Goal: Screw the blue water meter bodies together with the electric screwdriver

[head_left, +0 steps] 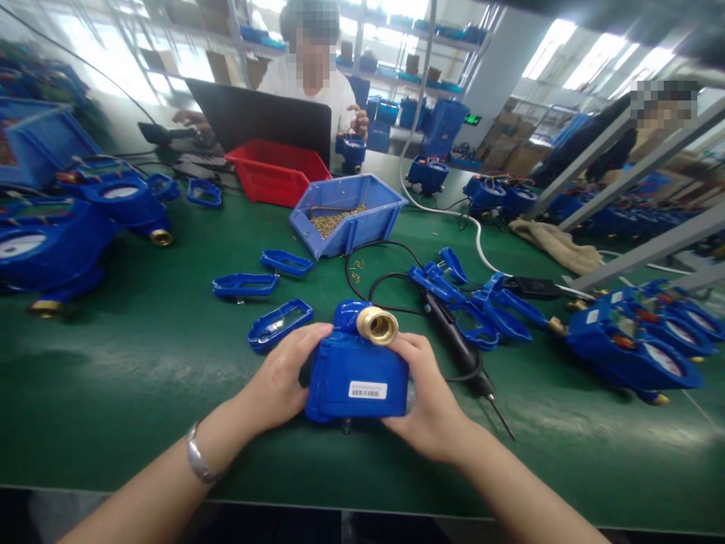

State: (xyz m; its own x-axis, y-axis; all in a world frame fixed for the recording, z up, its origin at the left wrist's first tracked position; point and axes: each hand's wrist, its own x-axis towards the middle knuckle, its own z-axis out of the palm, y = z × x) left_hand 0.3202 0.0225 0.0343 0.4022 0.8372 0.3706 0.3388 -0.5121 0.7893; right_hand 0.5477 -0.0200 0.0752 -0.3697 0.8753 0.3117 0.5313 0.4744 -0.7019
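Between my two hands a blue water meter (356,370) rests on the green table, its brass threaded end facing up and toward me. A white barcode label shows on its near side. My left hand (286,370) grips the meter's left side, and my right hand (427,397) is wrapped round its right side with fingers near the brass end. Just right of my right hand lies a black electric screwdriver (456,340), its bit pointing toward me. Beyond my left hand lies a blue frame-shaped cover (280,325), with two similar ones behind it.
A blue bin (362,227) of small brass screws and a red bin (272,174) stand ahead. Several water meters (634,340) sit at right, more at left (50,242). Blue covers (492,310) and black cable lie near the screwdriver. A person (317,83) sits opposite behind a dark screen.
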